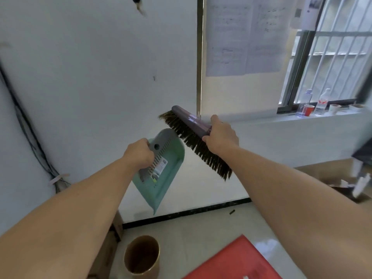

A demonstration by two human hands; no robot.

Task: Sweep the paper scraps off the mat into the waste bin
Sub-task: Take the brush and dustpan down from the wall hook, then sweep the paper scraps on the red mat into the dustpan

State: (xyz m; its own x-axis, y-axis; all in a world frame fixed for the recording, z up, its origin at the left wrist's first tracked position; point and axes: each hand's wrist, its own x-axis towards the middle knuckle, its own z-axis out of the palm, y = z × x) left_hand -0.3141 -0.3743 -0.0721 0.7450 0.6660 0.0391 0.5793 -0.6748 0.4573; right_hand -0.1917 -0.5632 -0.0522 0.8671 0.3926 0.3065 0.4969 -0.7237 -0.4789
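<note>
My left hand [138, 153] grips the handle end of a green dustpan [161, 174], held up in the air with its lip pointing down. My right hand [220, 135] holds a purple hand brush [193, 125] with dark bristles, tilted, its bristles touching the dustpan's upper edge. Far below on the tiled floor stands a round golden-brown waste bin [142, 256], under and a little left of the dustpan's lip. A red mat [233, 262] lies at the bottom right of the bin. A small white bit shows at the mat's lower edge; I cannot tell whether it is a paper scrap.
A white wall is straight ahead with a black skirting strip [187, 213]. Cardboard boxes [112, 238] stand left of the bin and another box [332, 178] at right. A window sill [314, 113] holds bottles and cups. Cables [30, 135] run down the left wall.
</note>
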